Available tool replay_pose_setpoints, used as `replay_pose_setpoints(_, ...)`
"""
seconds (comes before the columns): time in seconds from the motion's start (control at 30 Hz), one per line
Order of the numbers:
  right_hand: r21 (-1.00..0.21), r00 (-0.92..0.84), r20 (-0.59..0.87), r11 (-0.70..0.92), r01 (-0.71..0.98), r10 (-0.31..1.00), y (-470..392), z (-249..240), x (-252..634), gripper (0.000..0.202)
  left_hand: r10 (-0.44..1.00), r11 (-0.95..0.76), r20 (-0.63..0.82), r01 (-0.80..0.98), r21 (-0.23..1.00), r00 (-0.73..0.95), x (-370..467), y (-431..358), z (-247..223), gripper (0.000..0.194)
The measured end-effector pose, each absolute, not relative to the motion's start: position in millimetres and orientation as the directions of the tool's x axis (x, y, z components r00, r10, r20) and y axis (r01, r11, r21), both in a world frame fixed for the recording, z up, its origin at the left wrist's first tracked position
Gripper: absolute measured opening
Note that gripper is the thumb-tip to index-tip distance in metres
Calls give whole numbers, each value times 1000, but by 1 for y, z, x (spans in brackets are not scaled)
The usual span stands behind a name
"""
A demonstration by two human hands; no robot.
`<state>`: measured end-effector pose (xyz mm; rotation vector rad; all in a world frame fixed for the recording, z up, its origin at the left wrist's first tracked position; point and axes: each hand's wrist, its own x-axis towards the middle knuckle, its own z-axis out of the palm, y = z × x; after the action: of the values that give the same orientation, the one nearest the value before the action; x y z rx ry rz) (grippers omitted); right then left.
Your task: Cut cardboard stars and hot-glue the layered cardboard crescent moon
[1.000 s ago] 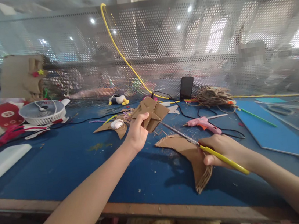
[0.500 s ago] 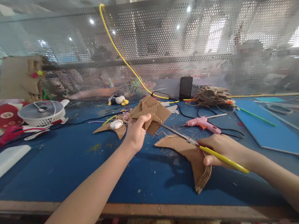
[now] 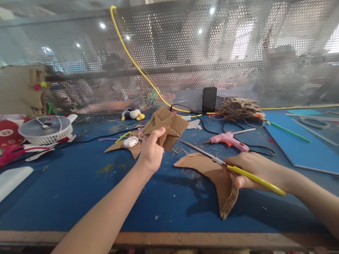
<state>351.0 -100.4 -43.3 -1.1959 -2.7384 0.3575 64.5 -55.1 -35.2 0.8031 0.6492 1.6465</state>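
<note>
Between thumb and fingers, my left hand [image 3: 152, 150] holds up a piece of cardboard [image 3: 166, 125] with a star shape on its face. My right hand [image 3: 254, 169] is closed round the yellow handles of a pair of scissors [image 3: 198, 150]. The blades look nearly closed and point up and left, their tip close to the cardboard's lower right edge; whether they touch I cannot tell. Below the scissors, a thick crescent-shaped cardboard piece [image 3: 208, 170] lies on the blue table [image 3: 80, 190]. A white earbud case [image 3: 131, 142] rests on another cut cardboard piece [image 3: 114, 146] behind my left hand.
A pink glue gun [image 3: 230, 140] with a black cord lies beyond my right hand. Farther back are a phone [image 3: 209, 99] and a bundle of twine [image 3: 239, 109]. A blue board [image 3: 311, 147] lies right, a white basket [image 3: 46, 131] left. Perforated metal panels [image 3: 172, 55] rise behind.
The cardboard in my left hand has tilted and shifted slightly left, away from the scissors' tip. My right hand keeps the scissors almost in place. The whole view has shifted a little.
</note>
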Motion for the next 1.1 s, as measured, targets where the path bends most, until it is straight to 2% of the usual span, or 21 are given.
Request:
replay_pose_setpoints(0.2, -240, -673, 15, 656, 716, 740, -102, -40, 350, 85, 980, -200, 153, -580, 790, -130, 65, -57, -31, 38)
replay_pose_setpoints(0.37, -281, -680, 23, 657, 699, 733, -102, -41, 352, 86, 984, -178, 130, -578, 796, -124, 66, -58, -33, 35)
replay_pose_setpoints(0.63, -255, -677, -3, 654, 712, 736, -103, -38, 350, 85, 977, -210, 197, -572, 793, -86, 70, -60, -41, 40)
replay_pose_setpoints(0.87, -256, -674, 23, 656, 710, 738, -101, -39, 348, 86, 978, -192, 208, -558, 808, -36, 74, -65, -41, 45)
replay_pose_setpoints(1.1, -282, -637, -10, 609, 741, 771, -100, -40, 347, 87, 978, -198, 203, -553, 809, -53, 78, -69, -40, 45)
